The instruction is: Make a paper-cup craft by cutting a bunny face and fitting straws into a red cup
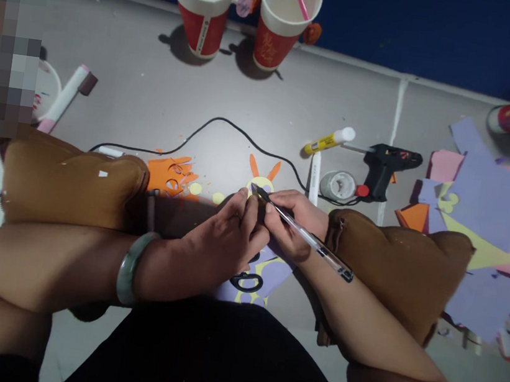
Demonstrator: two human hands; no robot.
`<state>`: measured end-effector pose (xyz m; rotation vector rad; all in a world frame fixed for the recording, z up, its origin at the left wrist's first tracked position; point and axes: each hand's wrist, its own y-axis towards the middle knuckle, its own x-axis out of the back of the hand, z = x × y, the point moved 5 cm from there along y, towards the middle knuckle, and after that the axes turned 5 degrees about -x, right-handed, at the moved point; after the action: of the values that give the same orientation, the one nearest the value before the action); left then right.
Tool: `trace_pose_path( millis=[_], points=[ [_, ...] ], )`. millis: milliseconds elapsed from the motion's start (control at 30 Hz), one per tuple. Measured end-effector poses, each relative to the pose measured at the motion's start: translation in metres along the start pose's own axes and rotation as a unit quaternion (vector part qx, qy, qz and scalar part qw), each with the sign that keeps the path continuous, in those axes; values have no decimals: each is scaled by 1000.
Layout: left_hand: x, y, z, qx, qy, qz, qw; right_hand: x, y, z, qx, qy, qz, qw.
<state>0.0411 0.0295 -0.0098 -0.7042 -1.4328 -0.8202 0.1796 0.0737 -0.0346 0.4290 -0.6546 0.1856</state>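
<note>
My right hand (295, 221) grips a clear-barrelled pen (308, 237), its dark tip on a small yellow paper cutout (266, 184) with two pointed orange ears. My left hand (223, 234) is closed at the cutout's lower side, fingertips holding it close to the pen tip; these fingers hide most of its lower part. Below my left hand lie black-handled scissors (247, 282) on purple and yellow paper (275, 273), their blades covered. Orange paper scraps (166, 173) and a small yellow paper disc (196, 189) lie to the left.
Two red-and-white paper cups (197, 20) with straws stand at the back. To the right are a glue stick (330, 142), a white pen (315, 177), a tape roll (338, 185), a black glue gun (382, 170) and piled coloured paper (488, 203). A black cable (220, 119) crosses the table.
</note>
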Motion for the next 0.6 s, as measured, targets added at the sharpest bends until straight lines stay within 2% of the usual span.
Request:
trace_pose_path(
  millis=[233, 367, 600],
  points=[
    [2, 1, 0, -6, 6, 5, 1000, 1, 0, 1, 28, -13, -23, 999],
    [-2, 0, 1, -4, -20, 20, 1000, 1, 0, 1, 15, -10, -25, 1000],
    [-1, -1, 1, -7, -8, 3, 1000, 1, 1, 3, 20, -15, -18, 1000]
  ],
)
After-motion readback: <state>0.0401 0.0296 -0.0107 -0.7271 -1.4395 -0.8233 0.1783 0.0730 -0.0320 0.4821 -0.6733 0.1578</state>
